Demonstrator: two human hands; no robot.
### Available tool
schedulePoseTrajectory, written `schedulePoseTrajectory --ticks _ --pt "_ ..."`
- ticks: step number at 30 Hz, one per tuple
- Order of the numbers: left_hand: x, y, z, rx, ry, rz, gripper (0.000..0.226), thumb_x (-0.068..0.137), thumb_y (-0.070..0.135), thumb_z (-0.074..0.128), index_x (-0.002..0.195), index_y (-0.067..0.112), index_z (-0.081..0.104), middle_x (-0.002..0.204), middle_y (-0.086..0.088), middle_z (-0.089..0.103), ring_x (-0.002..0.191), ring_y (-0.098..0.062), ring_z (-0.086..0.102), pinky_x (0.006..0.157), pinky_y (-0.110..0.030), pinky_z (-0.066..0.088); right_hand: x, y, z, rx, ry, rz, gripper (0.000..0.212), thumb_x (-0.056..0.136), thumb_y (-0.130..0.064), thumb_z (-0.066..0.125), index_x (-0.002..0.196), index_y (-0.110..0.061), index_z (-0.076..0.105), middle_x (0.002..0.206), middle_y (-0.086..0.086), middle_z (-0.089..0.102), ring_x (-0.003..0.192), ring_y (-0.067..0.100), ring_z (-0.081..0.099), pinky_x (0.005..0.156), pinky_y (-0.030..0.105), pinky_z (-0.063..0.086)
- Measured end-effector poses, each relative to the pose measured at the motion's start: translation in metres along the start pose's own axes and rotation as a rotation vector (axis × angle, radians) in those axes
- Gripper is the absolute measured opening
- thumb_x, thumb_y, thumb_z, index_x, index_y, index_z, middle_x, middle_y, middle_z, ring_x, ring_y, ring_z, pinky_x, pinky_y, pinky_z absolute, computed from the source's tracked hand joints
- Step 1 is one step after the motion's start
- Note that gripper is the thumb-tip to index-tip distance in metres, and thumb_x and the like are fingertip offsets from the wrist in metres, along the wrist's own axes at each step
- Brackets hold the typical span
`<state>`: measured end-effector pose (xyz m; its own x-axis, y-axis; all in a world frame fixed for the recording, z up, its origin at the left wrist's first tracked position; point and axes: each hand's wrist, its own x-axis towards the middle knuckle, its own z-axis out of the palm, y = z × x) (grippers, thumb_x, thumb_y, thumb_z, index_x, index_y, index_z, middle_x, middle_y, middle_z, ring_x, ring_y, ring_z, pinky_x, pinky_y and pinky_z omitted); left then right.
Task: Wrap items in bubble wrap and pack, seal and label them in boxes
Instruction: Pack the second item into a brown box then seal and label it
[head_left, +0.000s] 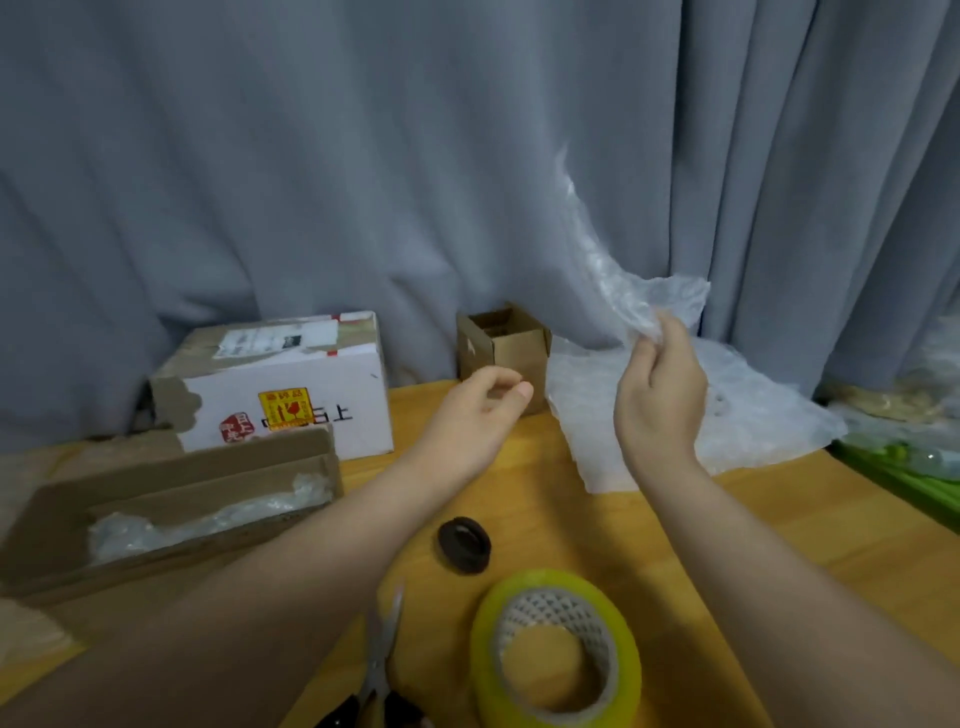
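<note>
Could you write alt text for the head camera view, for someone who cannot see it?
A person's right hand pinches a bubble wrap sheet lifted above a wooden table; the left hand hovers empty beside it. On the table lie a small dark round item, a yellow tape roll, scissors and cardboard boxes, before a grey curtain.

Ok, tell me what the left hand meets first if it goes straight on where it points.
Most likely the small open cardboard box, right beyond the left hand; depth is unclear, so I can't tell the gap between them.
</note>
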<state>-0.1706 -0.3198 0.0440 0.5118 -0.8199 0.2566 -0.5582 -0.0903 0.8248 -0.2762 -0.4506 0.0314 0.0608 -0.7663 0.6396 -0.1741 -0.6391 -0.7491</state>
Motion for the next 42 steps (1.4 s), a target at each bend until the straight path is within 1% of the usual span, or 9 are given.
schedulePoseTrajectory --ticks 6,8,11,15,19,28,31,36,42 --pt "-0.046 0.024 -0.07 -0.581 0.05 -0.226 0.086 0.072 0.063 0.059 0.144 0.028 0.028 0.143 0.0 0.041 0.126 -0.02 0.047 0.1 -0.043 0.044 -0.039 -0.121 0.006 0.312 -0.36 -0.138 0.024 0.1 -0.04 0.04 0.081 -0.028 0.045 0.075 -0.012 0.05 0.071 -0.002 0.049 0.071 0.028 0.039" --pt "-0.068 0.021 -0.097 -0.61 0.084 -0.259 0.102 0.059 0.066 0.06 0.147 0.035 0.019 0.148 -0.003 0.035 0.128 -0.026 0.045 0.098 -0.05 0.045 -0.058 -0.16 0.013 0.411 -0.484 -0.1 0.031 0.087 -0.059 0.051 0.082 -0.028 0.047 0.078 -0.011 0.055 0.073 -0.002 0.055 0.071 0.026 0.044" --pt "-0.103 0.006 -0.138 -0.659 0.161 -0.275 0.115 0.049 0.071 0.062 0.147 0.041 0.011 0.148 -0.002 0.034 0.126 -0.027 0.046 0.096 -0.049 0.047 -0.086 -0.206 0.03 0.52 -0.688 0.017 0.039 0.081 -0.041 0.069 0.1 -0.009 0.059 0.096 0.013 0.068 0.089 0.019 0.067 0.078 0.038 0.055" --pt "-0.145 -0.015 -0.195 -0.264 0.43 -0.165 0.119 0.052 0.07 0.064 0.146 0.043 -0.002 0.156 0.009 0.016 0.14 -0.013 0.024 0.113 -0.039 0.027 -0.115 -0.243 0.06 0.631 -0.756 0.109 0.031 0.09 -0.03 0.064 0.114 -0.013 0.054 0.103 0.002 0.067 0.092 0.014 0.066 0.084 0.039 0.056" --pt "-0.176 -0.028 -0.238 -0.121 0.345 -0.036 0.123 0.059 0.058 0.075 0.144 0.045 -0.013 0.148 0.025 0.008 0.136 0.003 0.015 0.114 -0.031 0.022 -0.134 -0.273 0.077 0.693 -0.864 0.084 0.019 0.097 -0.032 0.052 0.115 -0.026 0.053 0.103 -0.01 0.068 0.094 0.006 0.067 0.082 0.024 0.055" --pt "-0.161 -0.013 -0.308 0.13 0.852 0.051 0.136 0.051 0.074 0.072 0.147 0.034 -0.015 0.159 0.002 -0.001 0.146 -0.018 0.006 0.116 -0.054 0.012 -0.099 -0.315 0.079 0.621 -0.822 -0.055 0.03 0.095 -0.045 0.048 0.112 -0.021 0.055 0.099 -0.007 0.065 0.094 0.013 0.063 0.084 0.029 0.051" --pt "-0.156 -0.021 -0.311 0.034 0.811 -0.065 0.119 0.047 0.08 0.072 0.141 0.048 0.006 0.145 0.002 0.04 0.135 -0.022 0.038 0.111 -0.053 0.029 -0.082 -0.301 0.077 0.581 -0.691 -0.062 0.034 0.093 -0.045 0.052 0.114 -0.018 0.052 0.1 -0.01 0.06 0.097 0.013 0.06 0.075 0.024 0.046" --pt "-0.148 -0.01 -0.289 -0.317 0.619 0.003 0.018 0.085 0.027 0.068 0.101 0.022 0.064 0.1 -0.001 0.072 0.091 -0.018 0.07 0.076 -0.03 0.057 -0.065 -0.271 0.078 0.603 -0.361 0.126 0.054 0.086 -0.043 0.066 0.125 -0.015 0.04 0.1 -0.002 0.049 0.086 0.009 0.051 0.072 0.019 0.04" --pt "-0.131 0.012 -0.287 -0.456 0.643 0.142 0.018 0.092 0.021 0.06 0.105 0.01 0.065 0.098 -0.004 0.072 0.093 -0.018 0.07 0.08 -0.03 0.057 -0.06 -0.256 0.075 0.531 -0.192 0.325 0.072 0.08 -0.047 0.07 0.136 -0.024 0.03 0.138 0.004 0.029 0.121 0.024 0.042 0.09 0.03 0.037"
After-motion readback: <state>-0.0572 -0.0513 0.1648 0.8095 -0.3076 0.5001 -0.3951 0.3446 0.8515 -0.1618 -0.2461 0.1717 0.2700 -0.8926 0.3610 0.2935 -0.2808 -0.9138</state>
